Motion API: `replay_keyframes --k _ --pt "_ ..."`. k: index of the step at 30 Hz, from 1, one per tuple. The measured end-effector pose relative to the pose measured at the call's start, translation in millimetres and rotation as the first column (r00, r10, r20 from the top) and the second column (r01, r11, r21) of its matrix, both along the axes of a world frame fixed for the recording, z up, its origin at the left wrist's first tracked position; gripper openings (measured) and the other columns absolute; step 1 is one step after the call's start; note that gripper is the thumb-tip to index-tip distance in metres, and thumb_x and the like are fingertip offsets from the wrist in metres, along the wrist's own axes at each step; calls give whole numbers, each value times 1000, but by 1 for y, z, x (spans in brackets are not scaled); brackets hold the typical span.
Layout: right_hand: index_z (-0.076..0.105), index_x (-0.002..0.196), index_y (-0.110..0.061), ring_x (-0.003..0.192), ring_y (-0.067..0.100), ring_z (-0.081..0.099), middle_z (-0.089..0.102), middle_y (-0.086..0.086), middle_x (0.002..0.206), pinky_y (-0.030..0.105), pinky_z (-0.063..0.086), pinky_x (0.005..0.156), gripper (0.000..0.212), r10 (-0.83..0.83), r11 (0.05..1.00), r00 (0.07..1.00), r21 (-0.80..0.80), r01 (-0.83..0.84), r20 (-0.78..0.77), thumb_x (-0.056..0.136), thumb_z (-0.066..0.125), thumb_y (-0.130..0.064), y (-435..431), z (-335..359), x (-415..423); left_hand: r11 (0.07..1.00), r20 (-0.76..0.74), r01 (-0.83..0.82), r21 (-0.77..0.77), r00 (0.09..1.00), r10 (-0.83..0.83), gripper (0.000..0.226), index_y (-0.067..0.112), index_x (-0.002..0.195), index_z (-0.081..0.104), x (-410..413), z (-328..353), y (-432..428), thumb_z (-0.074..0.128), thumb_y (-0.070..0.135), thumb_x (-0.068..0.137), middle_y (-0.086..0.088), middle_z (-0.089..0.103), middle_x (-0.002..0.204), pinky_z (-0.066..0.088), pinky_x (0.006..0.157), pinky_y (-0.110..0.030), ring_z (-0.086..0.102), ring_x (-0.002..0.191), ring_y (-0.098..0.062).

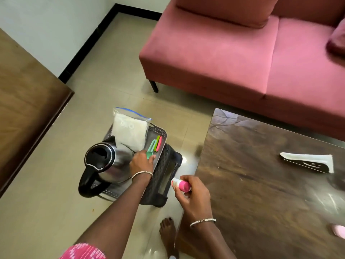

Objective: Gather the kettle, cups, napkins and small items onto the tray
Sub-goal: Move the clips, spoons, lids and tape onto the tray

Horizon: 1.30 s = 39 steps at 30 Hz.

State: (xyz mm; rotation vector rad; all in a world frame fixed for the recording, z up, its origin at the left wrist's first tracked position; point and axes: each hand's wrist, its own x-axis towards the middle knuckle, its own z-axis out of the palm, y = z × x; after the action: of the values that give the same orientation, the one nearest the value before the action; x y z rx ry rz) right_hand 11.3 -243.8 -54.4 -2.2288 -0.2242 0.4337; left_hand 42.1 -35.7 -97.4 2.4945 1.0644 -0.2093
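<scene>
Two bare hands work over a grey perforated tray [162,134] that rests on a dark latticed plastic stool [168,171] on the tiled floor. At the tray's 7 o'clock corner stands a stainless-steel kettle [110,161] with a black lid rim and a black loop handle that overhangs the tray edge. At 12 o'clock a clear zip-top bag of white napkins [129,130] leans partly over the tray's far rim, its lower corner against the kettle. At 3 o'clock lie several small clips, green [151,148], yellow-green and pink [159,144], side by side on the tray floor. The left hand [141,163], a thin bangle at the wrist, rests on the tray with fingertips closed on the green clip's near end. The right hand [192,191], also bangled, is held at the tray's 4 o'clock, off the stool, its fingers wrapped around a small pink-and-white bottle [180,184]; its label is too blurred to read. A dark wooden coffee table [261,184] lies at 3 o'clock of the stool; on it, well apart from the hands, sits a white-and-black flat object [308,161], possibly a folded napkin holder. A pink sofa [242,53] stands at 1 o'clock.
</scene>
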Motion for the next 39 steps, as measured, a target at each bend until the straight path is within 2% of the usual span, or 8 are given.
replay_keyframes --k 6,13,23,28,30,33,35,39 --pt "67 104 -25 81 1 61 65 -13 96 -2 44 67 28 -35 999 999 -21 35 -22 81 79 -34 9 -18 14 1000 -52 -9 17 999 10 32 8 114 61 31 -29 10 61 30 91 -14 63 111 51 80 -42 63 99 -35" --pt "67 104 -28 82 -1 62 65 -14 95 2 48 67 29 -64 996 997 -62 61 -46 79 81 -33 6 -35 31 999 -97 -9 47 995 13 39 12 120 55 42 -54 19 63 35 89 -9 59 121 52 79 -44 65 99 -34" --pt "66 107 -25 82 4 61 65 -11 98 -1 45 66 30 -26 998 999 -62 23 -41 80 79 -33 39 -40 48 995 -63 -94 -26 994 93 49 17 124 53 41 -59 16 69 40 83 -5 58 127 50 75 -43 64 100 -35" --pt "67 106 -25 79 3 59 64 -10 96 0 43 66 27 15 998 1000 -56 -15 8 82 77 -31 61 -40 58 969 87 -216 -123 970 227 46 19 123 58 26 -41 9 75 21 81 -4 60 125 50 77 -40 63 104 -32" --pt "68 109 -21 81 8 62 65 -6 98 6 49 72 28 36 998 999 -46 -35 29 83 77 -29 71 -40 66 951 187 -266 -158 938 293 35 14 117 62 15 -32 7 69 7 83 -7 63 116 49 79 -39 63 102 -31" --pt "69 112 -16 87 16 64 64 -1 104 33 59 76 30 50 998 998 -31 -49 27 83 76 -24 92 -42 77 935 263 -308 -177 900 347 30 8 111 65 -4 -21 4 56 -6 86 -11 67 110 47 81 -35 63 101 -30" --pt "68 112 -16 90 19 63 64 1 105 36 57 77 30 97 993 995 -65 -95 38 84 75 -24 108 -44 84 923 256 -334 -190 891 375 31 7 110 67 -15 -18 3 53 -7 87 -10 70 109 47 82 -34 65 102 -29" --pt "60 113 -16 99 27 58 68 6 106 37 48 81 32 269 924 963 -278 -263 -19 84 70 -23 137 -56 98 908 234 -349 -233 886 401 29 10 102 70 -26 -19 7 54 -6 85 -7 74 102 49 78 -32 68 94 -29"
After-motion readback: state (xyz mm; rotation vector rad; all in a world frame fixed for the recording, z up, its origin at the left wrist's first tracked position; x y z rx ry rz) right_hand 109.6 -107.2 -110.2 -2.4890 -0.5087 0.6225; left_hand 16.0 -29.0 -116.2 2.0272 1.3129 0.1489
